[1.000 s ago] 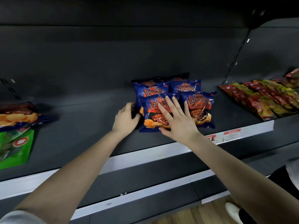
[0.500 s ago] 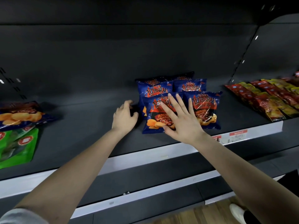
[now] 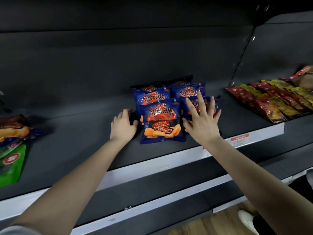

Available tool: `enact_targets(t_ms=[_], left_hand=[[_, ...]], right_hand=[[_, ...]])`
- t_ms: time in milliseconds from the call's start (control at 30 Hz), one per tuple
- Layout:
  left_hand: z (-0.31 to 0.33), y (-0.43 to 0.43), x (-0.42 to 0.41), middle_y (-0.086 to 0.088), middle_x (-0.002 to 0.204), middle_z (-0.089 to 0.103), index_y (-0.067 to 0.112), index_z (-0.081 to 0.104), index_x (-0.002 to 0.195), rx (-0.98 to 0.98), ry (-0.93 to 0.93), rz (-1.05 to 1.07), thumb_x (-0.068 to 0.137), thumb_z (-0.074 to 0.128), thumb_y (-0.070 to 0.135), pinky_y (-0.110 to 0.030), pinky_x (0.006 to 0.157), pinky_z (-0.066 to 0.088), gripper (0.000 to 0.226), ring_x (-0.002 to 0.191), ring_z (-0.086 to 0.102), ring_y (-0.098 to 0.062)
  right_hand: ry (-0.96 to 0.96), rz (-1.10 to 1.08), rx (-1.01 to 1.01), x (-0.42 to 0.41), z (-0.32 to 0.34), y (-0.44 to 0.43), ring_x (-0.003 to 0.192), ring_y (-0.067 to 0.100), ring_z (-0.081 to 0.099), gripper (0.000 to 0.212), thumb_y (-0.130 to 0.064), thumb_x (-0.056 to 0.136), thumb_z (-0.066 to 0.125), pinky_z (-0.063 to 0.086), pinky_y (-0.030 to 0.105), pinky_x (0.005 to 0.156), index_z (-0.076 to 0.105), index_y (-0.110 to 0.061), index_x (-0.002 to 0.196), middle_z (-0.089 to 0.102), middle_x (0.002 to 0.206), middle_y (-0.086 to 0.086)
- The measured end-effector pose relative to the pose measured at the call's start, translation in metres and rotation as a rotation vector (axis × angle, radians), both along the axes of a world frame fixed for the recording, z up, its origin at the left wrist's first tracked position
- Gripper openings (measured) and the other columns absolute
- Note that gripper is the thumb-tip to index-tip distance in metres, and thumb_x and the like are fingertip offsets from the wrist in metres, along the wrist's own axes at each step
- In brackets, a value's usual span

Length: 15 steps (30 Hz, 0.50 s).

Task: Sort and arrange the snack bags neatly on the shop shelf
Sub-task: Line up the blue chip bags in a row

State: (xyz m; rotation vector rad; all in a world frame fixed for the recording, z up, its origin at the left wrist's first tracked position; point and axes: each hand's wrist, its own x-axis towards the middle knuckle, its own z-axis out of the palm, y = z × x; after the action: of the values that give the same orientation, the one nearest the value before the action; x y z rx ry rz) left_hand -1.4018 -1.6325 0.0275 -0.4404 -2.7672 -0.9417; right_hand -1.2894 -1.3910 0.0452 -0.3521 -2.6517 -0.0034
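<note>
Several blue barbecue chip bags lie in two rows at the middle of the dark shelf [image 3: 81,150]. The front left bag [image 3: 161,122] lies flat and fully in sight. My right hand [image 3: 201,121] rests flat, fingers spread, on the front right bag [image 3: 214,103], covering most of it. My left hand [image 3: 123,126] sits on the shelf just left of the stack, fingers curled toward the edge of the bags and holding nothing. The back bags [image 3: 152,93] are partly hidden behind the front ones.
Red and yellow snack packets [image 3: 271,102] lie in rows on the shelf's right part. At the far left lie an orange-printed chip bag [image 3: 13,129] and a green bag [image 3: 11,165]. A white price rail [image 3: 152,168] runs along the front edge, with a lower shelf beneath.
My right hand has slid from the front left bag onto the front right bag, uncovering the left one. My left hand has stayed beside the stack.
</note>
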Motion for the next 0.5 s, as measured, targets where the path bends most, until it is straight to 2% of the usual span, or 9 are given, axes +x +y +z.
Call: enact_targets(t_ms=[133,367,500], left_hand=[[0.0,0.0,0.002,-0.017,0.124,0.054,0.01,0.046,0.126,-0.044,0.01,0.003,0.087,0.052,0.019,-0.045,0.093,0.036,0.041,0.111,0.046,-0.039],[-0.001,0.001,0.004,-0.017,0.123,0.055,0.011,0.046,0.125,-0.067,0.018,0.002,0.088,0.049,0.018,-0.044,0.093,0.035,0.038,0.111,0.045,-0.039],[-0.002,0.002,0.003,-0.016,0.122,0.055,0.011,0.047,0.124,-0.076,0.017,0.003,0.088,0.05,0.022,-0.044,0.092,0.035,0.037,0.11,0.045,-0.038]], right_hand=[[-0.041,0.07,-0.025,-0.008,-0.003,0.005,0.142,0.041,-0.011,0.069,-0.05,0.09,0.042,0.007,0.069,0.105,0.011,-0.035,0.149,-0.005,0.159,0.003],[-0.048,0.15,-0.005,-0.016,-0.004,0.017,0.143,0.038,-0.009,0.071,-0.046,0.087,0.044,0.003,0.067,0.107,0.011,-0.035,0.149,-0.001,0.159,0.003],[-0.055,0.155,-0.013,-0.02,-0.007,0.017,0.143,0.036,-0.009,0.072,-0.051,0.083,0.034,0.001,0.065,0.108,0.009,-0.036,0.149,0.001,0.159,0.002]])
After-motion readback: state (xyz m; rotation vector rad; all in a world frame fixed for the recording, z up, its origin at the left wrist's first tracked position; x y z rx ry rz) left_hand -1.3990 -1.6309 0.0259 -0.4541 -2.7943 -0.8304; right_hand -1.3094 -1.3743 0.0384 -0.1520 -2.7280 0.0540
